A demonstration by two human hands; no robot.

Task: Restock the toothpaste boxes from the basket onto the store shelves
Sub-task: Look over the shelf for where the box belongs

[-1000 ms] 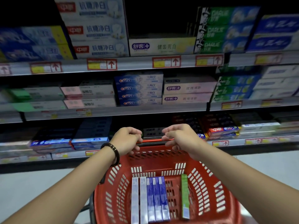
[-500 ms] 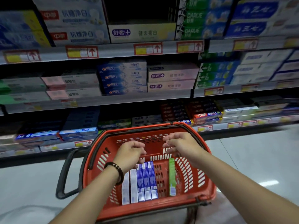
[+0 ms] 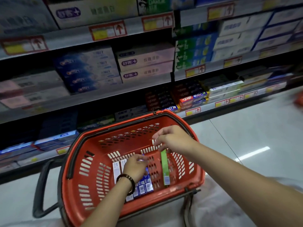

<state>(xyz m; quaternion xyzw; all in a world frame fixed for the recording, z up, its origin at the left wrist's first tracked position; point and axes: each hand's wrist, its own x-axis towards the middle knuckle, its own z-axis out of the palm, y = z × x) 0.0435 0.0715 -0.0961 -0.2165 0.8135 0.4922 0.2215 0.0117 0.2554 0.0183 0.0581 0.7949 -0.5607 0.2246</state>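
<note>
The left hand (image 3: 136, 167) is placed inside the red basket (image 3: 131, 133), fingers bent over the row of blue and white toothpaste boxes (image 3: 144, 187) lying flat on its bottom; whether a box is gripped cannot be told through the blur. The right hand (image 3: 173, 140) is held above the green box (image 3: 164, 167), which lies apart to the right, with fingers loosely curled and nothing held. Stocked shelves (image 3: 114, 94) are seen just beyond the far rim, and open floor (image 3: 246, 136) to the right.

Both bare forearms stretched forward, left hand (image 3: 136, 166) lower, palm down, fingers curled downward, grip unclear through blur, right hand (image 3: 173, 140) higher and further forward, fingers loosely bent, thumb near forefinger, holding nothing
</note>
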